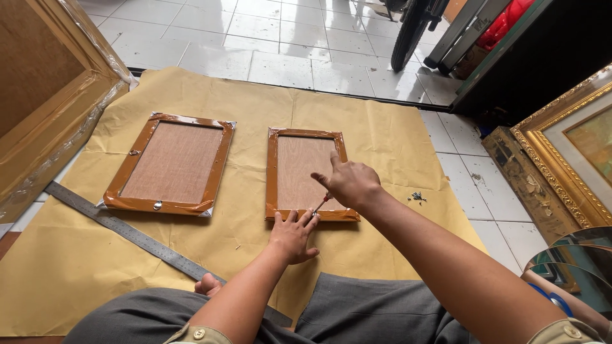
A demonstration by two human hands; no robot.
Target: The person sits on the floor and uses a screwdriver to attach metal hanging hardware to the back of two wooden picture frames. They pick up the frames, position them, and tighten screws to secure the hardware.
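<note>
Right hand (349, 183) hides most of a small screwdriver (320, 204).

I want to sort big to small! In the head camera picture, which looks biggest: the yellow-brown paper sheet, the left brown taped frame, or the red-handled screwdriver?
1. Yellow-brown paper sheet, by far.
2. Left brown taped frame.
3. Red-handled screwdriver, mostly hidden in the right hand.

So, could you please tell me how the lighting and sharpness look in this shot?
Head view: even daylight, soft shadows only under the right hand and left hand; glare on the white floor tiles and on the wrapped frame; wide-angle stretch at the edges; the frames stay sharp.
</note>
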